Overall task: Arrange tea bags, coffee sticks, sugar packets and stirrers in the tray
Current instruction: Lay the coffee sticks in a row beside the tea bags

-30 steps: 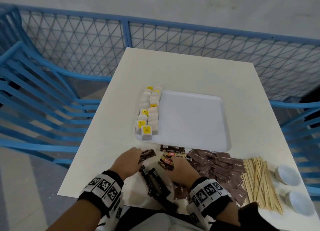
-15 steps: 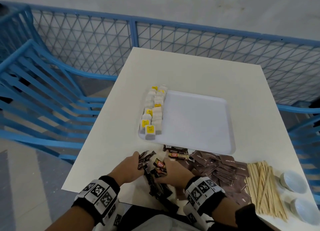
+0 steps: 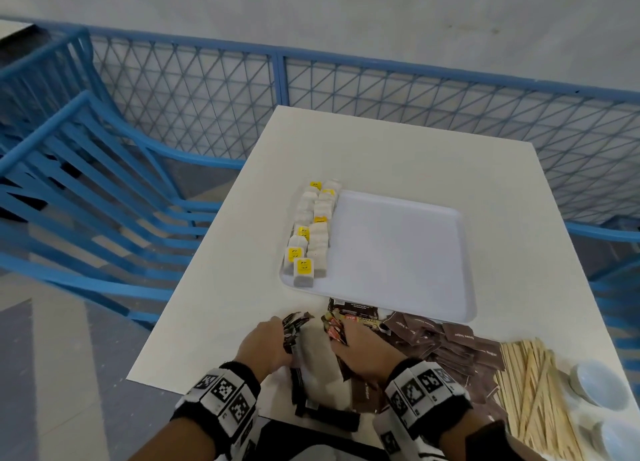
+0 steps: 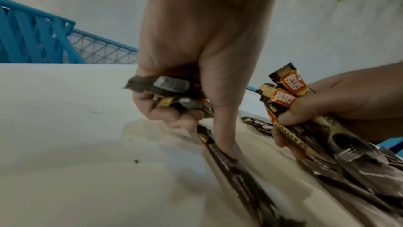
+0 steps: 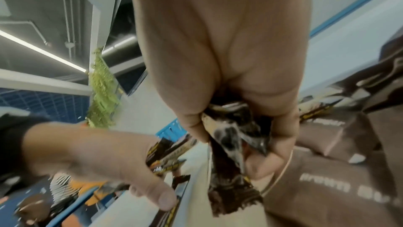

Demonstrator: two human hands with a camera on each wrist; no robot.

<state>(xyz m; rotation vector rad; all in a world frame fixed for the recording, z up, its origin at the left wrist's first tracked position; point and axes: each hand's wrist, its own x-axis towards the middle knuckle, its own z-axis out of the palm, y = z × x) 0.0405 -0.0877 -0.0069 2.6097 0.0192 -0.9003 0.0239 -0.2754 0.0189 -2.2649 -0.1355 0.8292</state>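
The left hand (image 3: 265, 344) sits at the near edge of the white table (image 3: 225, 287), fingers curled round a bunch of dark brown-and-gold coffee sticks (image 4: 172, 93), its thumb pressing down on another stick lying flat on the table. Ahead of that hand, slightly to its right, two rows of white tea bags with yellow tags (image 3: 310, 233) fill the left side of the shallow white rectangular tray (image 3: 464, 252). Just right of the left hand, the right hand (image 3: 363, 348) clasps its own bundle of the same sticks (image 4: 285, 91), with more loose sticks lying between and beneath the wrists. Touching the right hand's outer side is a heap of flat brown paper sugar packets (image 3: 446, 348); further right lie pale wooden stirrers (image 3: 533, 391), then two small white round dishes (image 3: 601, 386).
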